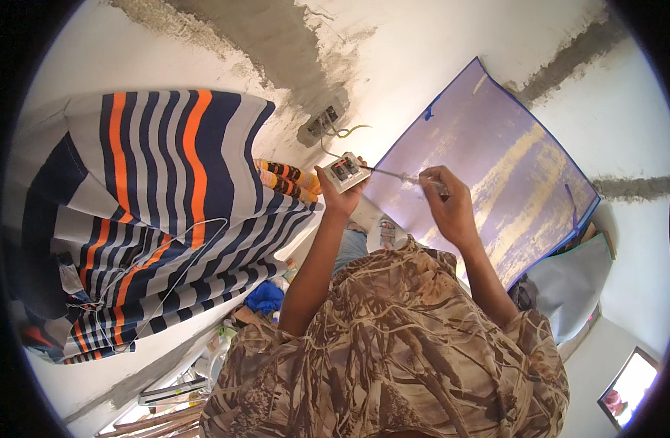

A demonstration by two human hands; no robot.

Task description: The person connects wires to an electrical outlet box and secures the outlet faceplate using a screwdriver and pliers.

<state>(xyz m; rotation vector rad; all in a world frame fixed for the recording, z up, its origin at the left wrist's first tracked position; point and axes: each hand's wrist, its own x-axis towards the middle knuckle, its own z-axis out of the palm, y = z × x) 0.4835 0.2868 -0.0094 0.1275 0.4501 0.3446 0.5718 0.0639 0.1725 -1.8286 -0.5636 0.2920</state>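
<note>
My left hand (342,193) is closed round a white electrical socket plate (346,172), its dark inner parts turned up toward me. A screwdriver (395,174) with a clear handle is in my right hand (449,201). Its metal shaft points left, and the tip reaches the right edge of the plate. Thin wires (330,148) run from the plate up to a wall box (324,121) set in grey plaster. One yellowish wire end (354,131) sticks out freely beside that box.
At left hangs a striped cloth (174,168) in grey, navy and orange. A purple sheet with blue edging (488,160) leans on the wall at right, with a grey sheet (572,288) below it. Blue cloth (265,298) and mixed clutter lie low at left.
</note>
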